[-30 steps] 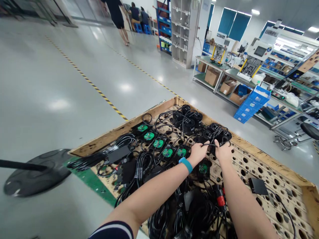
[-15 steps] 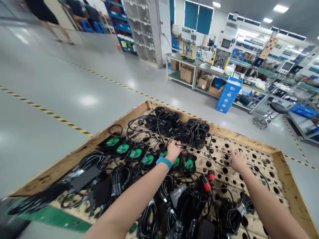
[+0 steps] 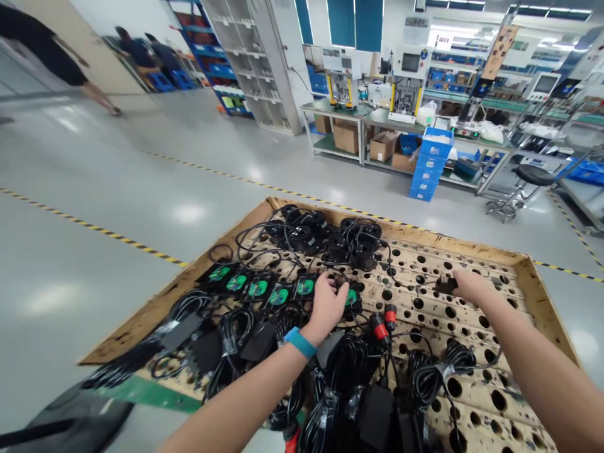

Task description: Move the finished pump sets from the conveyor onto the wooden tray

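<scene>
Block [image 3: 445,285], small and dark, sits pinched in right hand [image 3: 470,287]; left hand [image 3: 326,306] has fingers parted.

In the wooden tray [image 3: 538,296], six green boards [image 3: 258,288] show, plus two clusters of round black units [image 3: 363,251] and, mid-tray, two red-banded connectors [image 3: 379,329]; beyond it, three people [image 3: 136,51], two blue stools [image 3: 160,81], one black stool [image 3: 533,175].

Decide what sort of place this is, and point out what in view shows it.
Probably an electronics assembly workshop: bench-top machines, yellow-and-black floor lines, and a wooden tray holding black cables and small green boards.
</scene>
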Tool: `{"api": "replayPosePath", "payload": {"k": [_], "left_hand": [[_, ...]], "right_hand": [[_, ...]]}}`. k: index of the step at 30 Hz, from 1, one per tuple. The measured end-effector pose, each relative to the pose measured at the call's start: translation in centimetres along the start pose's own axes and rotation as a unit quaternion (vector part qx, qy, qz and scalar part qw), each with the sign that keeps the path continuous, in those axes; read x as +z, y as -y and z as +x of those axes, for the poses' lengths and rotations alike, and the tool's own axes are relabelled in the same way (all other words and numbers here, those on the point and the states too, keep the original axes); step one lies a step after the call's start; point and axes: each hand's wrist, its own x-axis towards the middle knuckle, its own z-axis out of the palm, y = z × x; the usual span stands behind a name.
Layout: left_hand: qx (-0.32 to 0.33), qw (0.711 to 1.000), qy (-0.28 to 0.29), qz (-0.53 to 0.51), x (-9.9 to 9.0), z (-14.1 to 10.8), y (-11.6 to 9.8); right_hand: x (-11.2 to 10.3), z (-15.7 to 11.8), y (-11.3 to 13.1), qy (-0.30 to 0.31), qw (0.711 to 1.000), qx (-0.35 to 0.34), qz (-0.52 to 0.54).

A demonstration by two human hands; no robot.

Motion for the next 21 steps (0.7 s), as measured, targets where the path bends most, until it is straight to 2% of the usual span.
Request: {"api": "replayPosePath", "payload": {"k": [2, 4, 6, 8, 9, 10, 12, 14, 15, 17, 18, 19, 20, 21], "left_hand": [[0.068, 0.994, 0.085, 0.000, 0.8, -1.3, -1.2], [0.088, 0.983, 0.164, -0.011, 2.0, -1.7, -2.6], [0.009, 0.969, 0.235, -0.082, 3.4, -1.6, -3.9], [-0.117, 0.920, 0.312, -0.206, 4.6, -1.2, -4.9], [-0.161, 0.896, 0.331, -0.248, 5.1, -1.0, -5.2], [-0.186, 0.886, 0.330, -0.267, 5.6, -0.8, -5.4], [-0.190, 0.908, 0.281, -0.245, 6.2, -0.3, -5.3], [-0.176, 0.938, 0.224, -0.199, 6.7, 0.2, -4.8], [-0.170, 0.945, 0.211, -0.185, 6.9, 0.4, -4.4], [-0.158, 0.952, 0.201, -0.166, 7.4, 0.7, -3.5], [-0.155, 0.955, 0.201, -0.156, 7.8, 0.9, -3.1], [-0.154, 0.956, 0.204, -0.147, 8.1, 1.0, -2.7], [-0.157, 0.955, 0.208, -0.139, 8.4, 1.1, -2.4], [-0.158, 0.956, 0.212, -0.128, 8.7, 1.3, -2.1]], "right_hand": [[-1.3, -1.2, 1.8, -0.040, 0.999, -0.029, 0.011], [-1.3, -2.7, 5.3, -0.066, 0.997, -0.047, 0.008], [0.3, -4.3, 10.3, -0.075, 0.996, -0.054, 0.003], [2.8, -6.0, 15.9, -0.078, 0.996, -0.033, -0.020], [4.1, -6.8, 18.5, -0.066, 0.997, -0.030, -0.016], [5.3, -7.6, 20.8, -0.050, 0.998, -0.037, -0.006], [7.0, -9.2, 23.5, -0.003, 0.998, -0.058, 0.011], [7.7, -11.1, 23.0, 0.018, 0.992, -0.115, 0.058], [7.8, -12.5, 21.4, 0.006, 0.985, -0.145, 0.091], [8.0, -16.3, 16.2, -0.067, 0.972, -0.161, 0.155], [8.3, -18.8, 13.1, -0.117, 0.968, -0.137, 0.175], [8.8, -21.8, 9.9, -0.163, 0.965, -0.083, 0.188], [9.4, -25.0, 6.9, -0.194, 0.962, -0.022, 0.190], [10.3, -28.3, 4.3, -0.198, 0.962, 0.033, 0.184]]}}
